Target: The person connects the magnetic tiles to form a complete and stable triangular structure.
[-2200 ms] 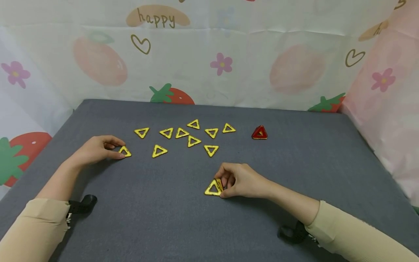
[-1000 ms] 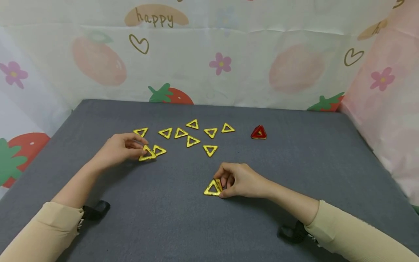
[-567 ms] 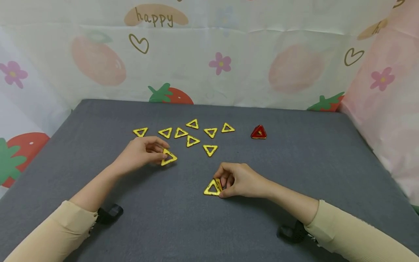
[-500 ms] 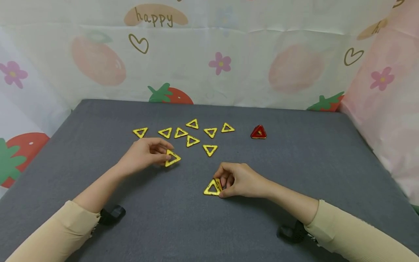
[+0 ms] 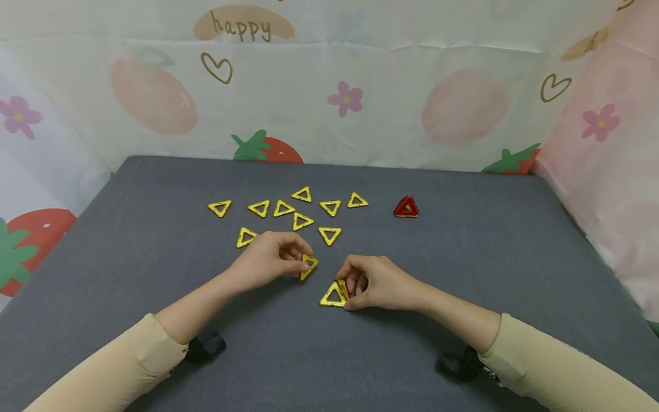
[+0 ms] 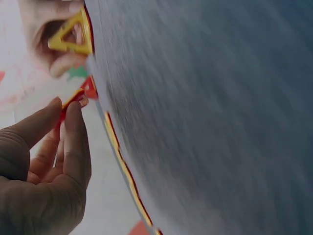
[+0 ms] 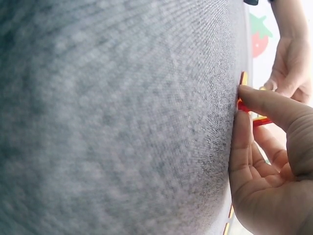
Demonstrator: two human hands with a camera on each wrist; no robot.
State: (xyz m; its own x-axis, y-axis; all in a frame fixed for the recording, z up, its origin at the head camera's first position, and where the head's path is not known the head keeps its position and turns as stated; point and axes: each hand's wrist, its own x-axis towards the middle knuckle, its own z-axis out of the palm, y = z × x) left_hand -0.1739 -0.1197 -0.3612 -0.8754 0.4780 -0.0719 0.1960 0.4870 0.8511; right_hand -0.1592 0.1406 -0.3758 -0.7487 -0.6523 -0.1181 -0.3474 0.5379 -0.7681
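Left grip (image 5: 270,256) and right grip (image 5: 380,284) pinch yellow, hollow, plastic-looking triangles (image 6: 73,47), presumably light, stiff and slick, best held by edges.

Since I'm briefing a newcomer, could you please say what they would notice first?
First, probably, mid-table, the left hand pinches a yellow triangle while the right hand holds yellow triangular pieces. Behind them, more yellow triangles lie scattered on the grey tabletop. Off to their right, a red triangular piece stands out.
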